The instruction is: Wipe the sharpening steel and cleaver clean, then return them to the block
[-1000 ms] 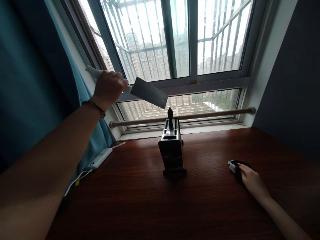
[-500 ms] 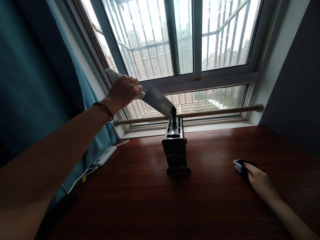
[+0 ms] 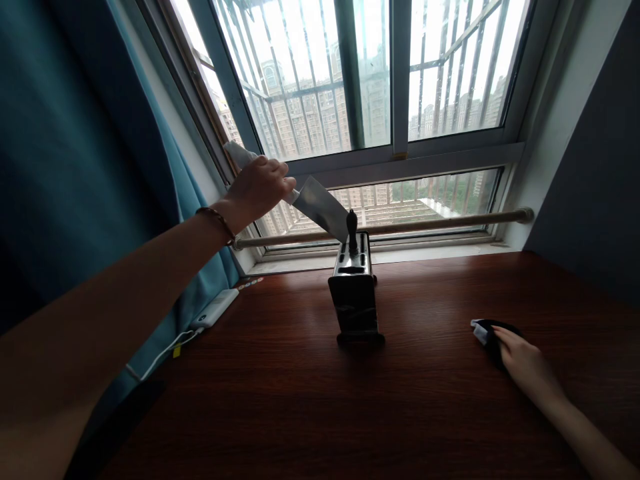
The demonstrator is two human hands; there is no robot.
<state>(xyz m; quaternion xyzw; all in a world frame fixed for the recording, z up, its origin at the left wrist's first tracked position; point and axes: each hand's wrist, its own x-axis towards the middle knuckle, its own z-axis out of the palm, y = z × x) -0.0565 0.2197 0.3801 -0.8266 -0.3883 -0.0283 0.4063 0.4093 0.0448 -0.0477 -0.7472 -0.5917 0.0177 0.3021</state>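
My left hand [image 3: 261, 185] is closed round the handle of a cleaver [image 3: 323, 208]; whitish wrapping shows at the handle end. The broad blade slants down to the right, its lower end beside the top of a dark, shiny knife block [image 3: 353, 308]. I cannot tell whether the blade touches the block. A dark-handled utensil [image 3: 353, 230] stands upright in one of the block's slots. On the right, my right hand [image 3: 525, 360] grips a black cloth [image 3: 507, 329] with a white part, low over the tabletop.
The block stands on a reddish-brown wooden table [image 3: 425, 400]. At the left edge lies a white power strip [image 3: 216, 309] with a white cable [image 3: 165, 360], next to a blue curtain [image 3: 190, 267]. Behind the table are a rail [image 3: 450, 222] and a barred window.
The whole view has shifted slightly, with everything a little further right. The cleaver stays slanted beside the block, and both hands keep their hold.
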